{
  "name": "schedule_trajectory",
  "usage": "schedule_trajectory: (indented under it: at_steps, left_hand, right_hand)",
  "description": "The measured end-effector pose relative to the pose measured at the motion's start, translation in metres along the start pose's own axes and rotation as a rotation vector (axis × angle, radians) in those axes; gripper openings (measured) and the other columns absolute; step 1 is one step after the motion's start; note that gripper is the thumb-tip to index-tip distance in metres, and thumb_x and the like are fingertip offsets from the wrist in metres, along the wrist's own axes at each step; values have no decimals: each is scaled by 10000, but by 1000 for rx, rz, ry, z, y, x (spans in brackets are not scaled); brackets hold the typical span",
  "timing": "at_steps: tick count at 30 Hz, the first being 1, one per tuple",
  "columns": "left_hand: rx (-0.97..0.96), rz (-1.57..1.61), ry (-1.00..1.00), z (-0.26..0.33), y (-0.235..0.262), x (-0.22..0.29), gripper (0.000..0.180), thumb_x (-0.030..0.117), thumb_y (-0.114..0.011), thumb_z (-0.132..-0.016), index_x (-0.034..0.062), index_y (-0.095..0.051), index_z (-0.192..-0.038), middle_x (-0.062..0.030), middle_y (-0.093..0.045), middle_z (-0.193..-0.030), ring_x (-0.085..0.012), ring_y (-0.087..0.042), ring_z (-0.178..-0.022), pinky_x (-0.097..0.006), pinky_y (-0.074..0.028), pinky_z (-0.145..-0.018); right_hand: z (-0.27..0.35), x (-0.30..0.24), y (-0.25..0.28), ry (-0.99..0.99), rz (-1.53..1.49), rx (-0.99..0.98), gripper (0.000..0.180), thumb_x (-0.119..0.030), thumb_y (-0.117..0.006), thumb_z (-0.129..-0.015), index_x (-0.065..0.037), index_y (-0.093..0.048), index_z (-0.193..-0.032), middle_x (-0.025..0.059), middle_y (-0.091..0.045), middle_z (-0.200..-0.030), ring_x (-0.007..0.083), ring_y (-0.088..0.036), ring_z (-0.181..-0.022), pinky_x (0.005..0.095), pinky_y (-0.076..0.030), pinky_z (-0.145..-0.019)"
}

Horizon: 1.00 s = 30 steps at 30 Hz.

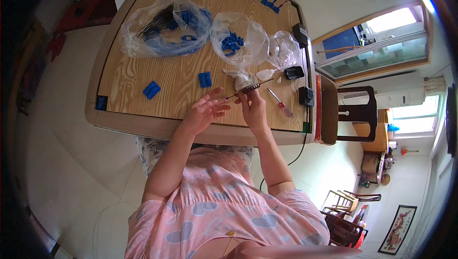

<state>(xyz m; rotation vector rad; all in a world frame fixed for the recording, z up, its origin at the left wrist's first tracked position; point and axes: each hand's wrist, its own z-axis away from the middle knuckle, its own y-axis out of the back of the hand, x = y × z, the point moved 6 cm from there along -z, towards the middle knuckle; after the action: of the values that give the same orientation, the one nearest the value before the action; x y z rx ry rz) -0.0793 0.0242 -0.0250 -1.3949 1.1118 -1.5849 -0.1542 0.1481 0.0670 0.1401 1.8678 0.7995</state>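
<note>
My right hand (253, 111) grips a thin dark rod with a coil spring (251, 88) around it, held slantwise above the wooden table. The rod's lower left end points toward my left hand (204, 114), whose fingers are spread with nothing seen between them. Just beyond my hands sits a crumpled white cloth or tissue (237, 76), partly behind the spring. A blue plastic block (205, 79) lies past my left fingers, and another blue block (151, 90) is farther left. To the right of my right hand rests a screwdriver (282, 105) with a red and clear handle.
Clear bags hold dark springs and blue parts (167, 25) and small blue pieces (232, 43). Finished-looking rods on blue blocks (272, 4) line the far edge. A black tray (294, 72) and black boxes (306, 96) stand at the right edge, by a dark chair (357, 113).
</note>
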Motion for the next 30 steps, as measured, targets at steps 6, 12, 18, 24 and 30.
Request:
schedule_trajectory:
  at_steps: [6, 12, 18, 24, 30]
  left_hand:
    - [-32, 47, -10, 1, -2, 2, 469, 135, -511, -943, 89, -370, -1388, -146, -573, -1235, -266, -610, -1072, -337, -489, -854]
    - [-7, 27, 1, 0, -2, 2, 472, 136, -513, -944, 85, -365, -1389, -145, -574, -1230, -266, -607, -1077, -336, -491, -850]
    - [-31, 40, -6, 0, -3, 1, 475, 148, -525, -941, 88, -370, -1385, -134, -582, -1222, -263, -612, -1067, -334, -488, -851]
    - [-21, 14, 2, 1, -3, 2, 470, 160, -541, -933, 101, -387, -1374, -118, -604, -1205, -252, -609, -1072, -330, -477, -847]
    - [-16, 19, -3, 1, -3, 2, 467, 153, -542, -931, 102, -395, -1371, -121, -602, -1206, -256, -611, -1069, -329, -480, -845]
  right_hand:
    - [0, 0, -1, -1, 18, -10, 152, -109, -531, -951, 30, -561, -1005, 127, -686, -832, 188, -682, -693, 299, -508, -630]
    - [-1, -6, 0, -2, 28, -5, 145, -109, -541, -946, 24, -559, -1000, 118, -684, -825, 188, -685, -697, 303, -509, -623]
    - [0, -3, 0, -3, 23, 2, 144, -108, -545, -943, 26, -561, -996, 123, -682, -820, 186, -686, -704, 306, -508, -624]
    - [1, -4, 0, -26, -9, 9, 148, -106, -547, -942, 31, -568, -992, 125, -681, -818, 185, -684, -706, 301, -507, -639]
    - [1, 3, -1, -23, 0, 4, 143, -93, -539, -943, 37, -565, -996, 127, -683, -832, 188, -682, -697, 295, -507, -637]
